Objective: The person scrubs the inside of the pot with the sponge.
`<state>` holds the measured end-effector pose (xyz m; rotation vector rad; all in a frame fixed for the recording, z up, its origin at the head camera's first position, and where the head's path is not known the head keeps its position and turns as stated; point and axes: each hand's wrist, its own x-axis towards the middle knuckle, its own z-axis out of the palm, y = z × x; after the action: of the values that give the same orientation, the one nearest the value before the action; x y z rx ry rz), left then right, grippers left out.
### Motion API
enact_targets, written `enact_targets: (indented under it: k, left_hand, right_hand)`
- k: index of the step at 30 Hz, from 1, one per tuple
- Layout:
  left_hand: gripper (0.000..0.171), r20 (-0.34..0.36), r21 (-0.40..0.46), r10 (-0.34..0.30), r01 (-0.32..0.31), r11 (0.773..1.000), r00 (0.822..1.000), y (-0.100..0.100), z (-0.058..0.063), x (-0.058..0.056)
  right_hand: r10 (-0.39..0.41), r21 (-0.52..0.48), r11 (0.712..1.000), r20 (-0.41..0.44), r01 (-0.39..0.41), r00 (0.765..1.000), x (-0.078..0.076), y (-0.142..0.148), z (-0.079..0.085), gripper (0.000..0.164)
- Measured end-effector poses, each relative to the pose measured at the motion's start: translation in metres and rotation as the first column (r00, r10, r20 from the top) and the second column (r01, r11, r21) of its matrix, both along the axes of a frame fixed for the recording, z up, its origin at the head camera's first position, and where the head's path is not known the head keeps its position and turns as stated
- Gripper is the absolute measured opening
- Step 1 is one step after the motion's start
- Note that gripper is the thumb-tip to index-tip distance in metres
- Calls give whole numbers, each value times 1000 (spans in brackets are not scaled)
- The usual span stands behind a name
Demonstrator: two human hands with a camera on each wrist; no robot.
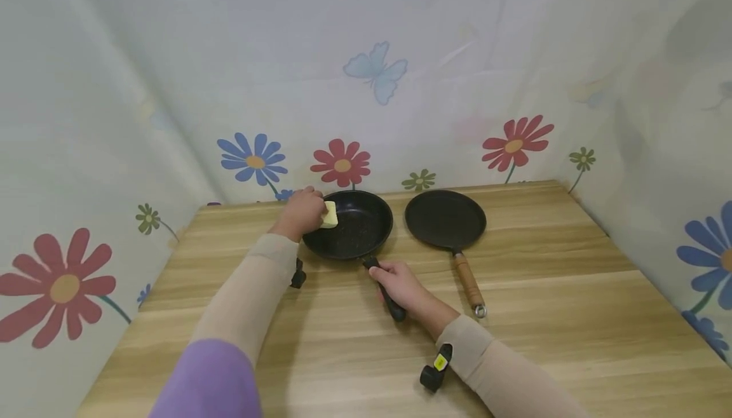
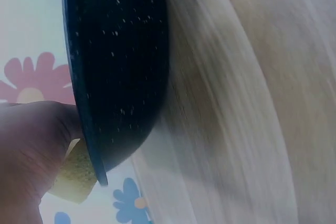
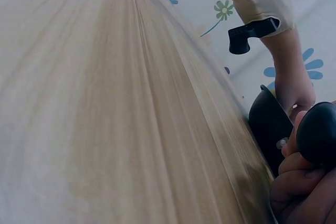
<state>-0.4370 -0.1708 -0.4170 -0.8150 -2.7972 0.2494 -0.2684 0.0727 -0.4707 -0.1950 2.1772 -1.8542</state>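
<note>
A black speckled frying pan sits toward the back of the wooden table. My right hand grips its black handle, fingers wrapped round it. At the pan's left rim, my left hand holds a pale yellow sponge against the inside wall. From the left wrist view, the outside of the pan hides part of the left hand, while a piece of the sponge shows below the thumb. In the right wrist view the rounded handle end pokes out of the right fist.
To the right lies a flat black griddle pan with a wooden handle pointing toward me. A flower-printed curtain stands behind the table and at both sides. Black wrist cameras are strapped to both forearms.
</note>
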Motion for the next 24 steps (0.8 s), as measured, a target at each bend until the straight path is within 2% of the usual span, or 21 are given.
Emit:
enact_targets:
  k: [5,14,19,24]
  left_hand:
    - [12,25,-17,16,-16,1000,1000,7,4,-1]
    - [12,29,-62,41,-39,997,999,18,-8,-6]
    - [12,26,-24,57,-56,998,998,26,-5,-5]
    - [13,95,27,81,-84,996,992,37,-7,-5]
  right_hand:
    - [-10,15,1000,5,10,1000,-1,0,3,32]
    - [-2,29,1000,0,2,1000,1,-2,2,31]
    - [-2,26,1000,-8,3,1000,1,-3,3,32]
    - [-12,34,999,5,12,1000,0,-2,2,31]
